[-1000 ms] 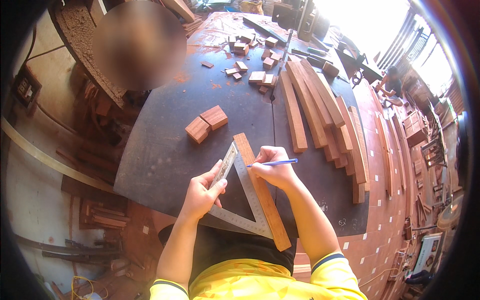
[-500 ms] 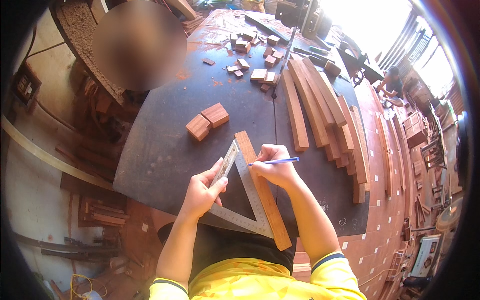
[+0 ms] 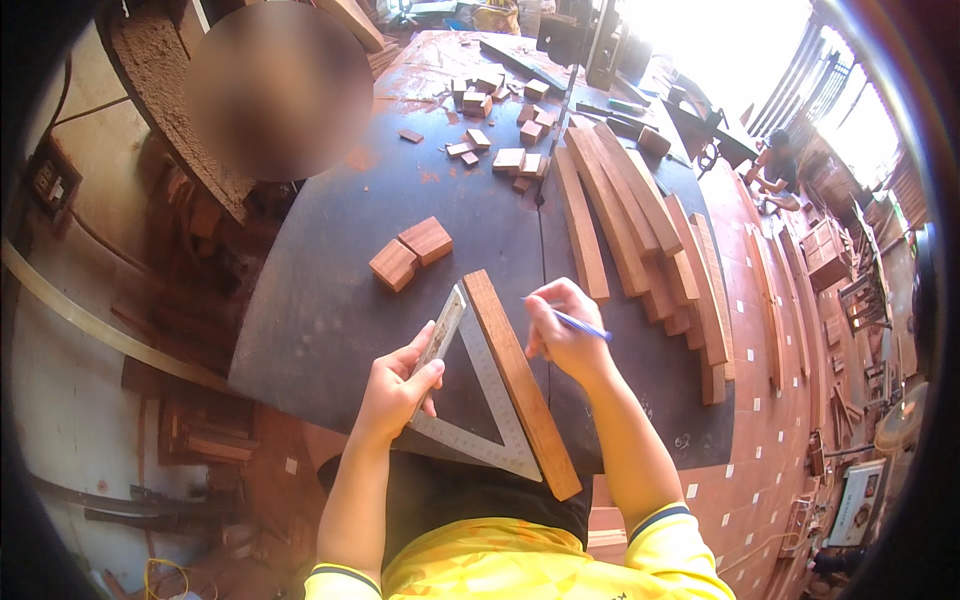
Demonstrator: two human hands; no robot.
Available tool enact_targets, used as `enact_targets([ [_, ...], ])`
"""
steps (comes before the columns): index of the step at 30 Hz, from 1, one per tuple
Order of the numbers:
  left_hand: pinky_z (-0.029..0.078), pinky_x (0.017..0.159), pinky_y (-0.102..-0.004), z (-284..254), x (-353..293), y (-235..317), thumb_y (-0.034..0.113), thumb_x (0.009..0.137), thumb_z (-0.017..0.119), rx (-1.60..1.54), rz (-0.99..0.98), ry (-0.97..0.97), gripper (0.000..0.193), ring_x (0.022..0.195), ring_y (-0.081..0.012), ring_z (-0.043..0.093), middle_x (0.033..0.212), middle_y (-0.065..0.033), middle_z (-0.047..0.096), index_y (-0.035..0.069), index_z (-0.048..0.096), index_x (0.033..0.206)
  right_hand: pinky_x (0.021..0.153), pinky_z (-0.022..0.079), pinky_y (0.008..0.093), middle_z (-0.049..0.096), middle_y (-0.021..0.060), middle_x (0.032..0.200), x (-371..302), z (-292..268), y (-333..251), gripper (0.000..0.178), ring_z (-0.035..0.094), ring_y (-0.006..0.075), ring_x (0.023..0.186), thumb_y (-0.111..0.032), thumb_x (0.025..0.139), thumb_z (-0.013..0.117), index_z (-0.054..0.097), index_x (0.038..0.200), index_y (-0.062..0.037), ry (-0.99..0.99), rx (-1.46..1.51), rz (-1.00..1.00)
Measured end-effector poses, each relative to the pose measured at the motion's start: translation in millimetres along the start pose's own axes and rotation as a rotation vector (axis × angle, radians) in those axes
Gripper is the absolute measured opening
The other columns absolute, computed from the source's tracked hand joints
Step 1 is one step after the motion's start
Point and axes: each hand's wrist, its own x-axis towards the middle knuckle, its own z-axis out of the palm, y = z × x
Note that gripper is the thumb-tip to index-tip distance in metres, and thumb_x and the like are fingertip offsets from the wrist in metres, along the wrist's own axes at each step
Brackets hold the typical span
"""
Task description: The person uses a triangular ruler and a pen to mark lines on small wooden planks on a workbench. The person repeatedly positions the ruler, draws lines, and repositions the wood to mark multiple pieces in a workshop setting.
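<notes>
The left hand (image 3: pixel 398 388) presses on one arm of a grey metal triangular square (image 3: pixel 478 395), with the thumb spread to the side and the other fingers laid close together on the metal. The square lies flat on a dark work table (image 3: pixel 330 300), near its edge at 6 o'clock, and its long side touches a long reddish-brown wooden strip (image 3: pixel 522 382). This strip runs from about 11 o'clock to 5 o'clock and its lower end reaches over the table edge.

The right hand (image 3: pixel 562 335) is just at 3 o'clock of the strip, with the fingers curled and pinching a thin blue pen (image 3: pixel 583 325). The pen tip seems to be on the strip, but the fingers hide it, so I cannot tell.

At 10 o'clock from the square, two small reddish wooden blocks (image 3: pixel 411 253) lie touching each other. At 1 o'clock, several long wooden boards (image 3: pixel 640 225) lie side by side, and many small wood offcuts (image 3: pixel 505 125) are scattered at 12 o'clock, far on the table.
</notes>
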Motion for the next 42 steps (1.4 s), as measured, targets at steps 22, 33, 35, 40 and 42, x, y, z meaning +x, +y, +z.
enact_targets([
  [22, 0.052, 0.047, -0.0226, -32.6, -21.3, 4.7, 0.005, 0.101, 0.066, -0.235, 0.013, -0.024, 0.061, 0.055, -0.0087, 0.057, 0.085, -0.0057, 0.067, 0.003, 0.047, 0.159, 0.097, 0.055, 0.0454, 0.074, 0.0153, 0.096, -65.4, -73.6, -4.0, 0.049, 0.070, 0.0375, 0.101, 0.011, 0.070, 0.075, 0.070, 0.118, -0.0013, -0.279, -1.047, -0.521],
  [33, 0.051, 0.051, -0.0233, -32.1, -23.3, 10.1, 0.008, 0.099, 0.070, 0.101, -0.053, -0.074, 0.060, 0.056, -0.0071, 0.056, 0.083, -0.0021, 0.064, 0.004, 0.053, 0.156, 0.108, 0.051, 0.0474, 0.074, 0.0173, 0.115, -62.6, -60.1, -16.1, 0.043, 0.066, 0.0382, 0.120, -0.004, 0.083, 0.079, 0.069, 0.125, -0.0041, -0.351, -1.091, -0.418],
  [35, 0.051, 0.051, -0.0234, -27.8, -20.9, 11.8, 0.008, 0.099, 0.070, 0.142, -0.061, -0.086, 0.059, 0.056, -0.0070, 0.056, 0.082, -0.0016, 0.064, 0.005, 0.054, 0.155, 0.102, 0.054, 0.0474, 0.075, 0.0170, 0.110, -66.0, -60.0, -16.9, 0.042, 0.069, 0.0380, 0.112, -0.008, 0.084, 0.081, 0.069, 0.125, -0.0053, -0.295, -1.016, -0.453],
  [40, 0.050, 0.051, -0.0234, -13.7, -17.2, 22.5, 0.008, 0.099, 0.070, 0.238, -0.097, -0.091, 0.058, 0.057, -0.0067, 0.056, 0.083, -0.0015, 0.065, 0.005, 0.054, 0.155, 0.085, 0.057, 0.0414, 0.072, 0.0140, 0.089, -60.6, -55.4, -13.2, 0.031, 0.072, 0.0293, 0.090, -0.023, 0.098, 0.075, 0.070, 0.124, -0.0074, -0.219, -0.671, -0.466],
  [42, 0.050, 0.050, -0.0223, -8.7, -17.8, 27.6, 0.007, 0.098, 0.070, 0.265, -0.102, -0.078, 0.059, 0.057, -0.0058, 0.056, 0.083, -0.0016, 0.066, 0.004, 0.054, 0.155, 0.079, 0.056, 0.0380, 0.069, 0.0115, 0.082, -57.0, -44.5, -19.9, 0.031, 0.070, 0.0234, 0.084, -0.033, 0.105, 0.068, 0.070, 0.123, -0.0075, -0.293, -0.345, -0.288],
])
